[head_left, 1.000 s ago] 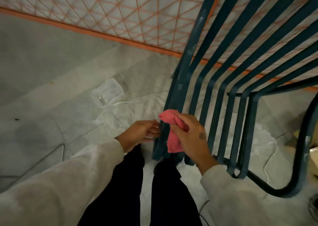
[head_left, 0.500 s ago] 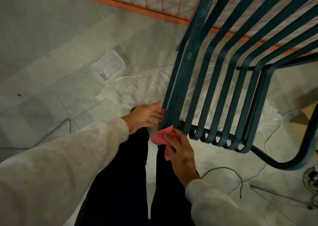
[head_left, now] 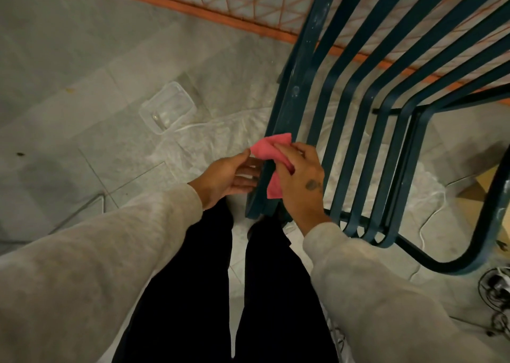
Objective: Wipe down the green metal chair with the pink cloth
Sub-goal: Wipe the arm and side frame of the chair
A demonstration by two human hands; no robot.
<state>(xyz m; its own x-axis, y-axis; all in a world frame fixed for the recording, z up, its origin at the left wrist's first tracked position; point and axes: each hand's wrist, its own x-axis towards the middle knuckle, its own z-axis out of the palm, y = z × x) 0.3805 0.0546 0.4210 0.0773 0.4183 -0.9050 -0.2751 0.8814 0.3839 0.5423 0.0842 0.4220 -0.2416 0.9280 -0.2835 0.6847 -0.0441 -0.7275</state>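
The green metal chair (head_left: 292, 97) fills the right half of the view, its slatted bars running from the top right down to a curved frame near my legs. My right hand (head_left: 300, 181) is shut on the pink cloth (head_left: 269, 150) and presses it against the chair's leftmost wide bar near its lower end. Part of the cloth hangs below my palm. My left hand (head_left: 230, 176) is just left of that bar with its fingers apart, the fingertips touching the bar's edge beside the cloth.
A clear plastic container (head_left: 167, 108) lies on the grey tiled floor to the left. An orange wire grille (head_left: 209, 6) runs along the top. Crumpled clear plastic sheeting (head_left: 220, 130) lies under the chair. Cables (head_left: 496, 282) sit at the lower right.
My right hand has slid the pink cloth up the leftmost bar from its lower end. The left hand stays beside the bar. The view has shifted slightly.
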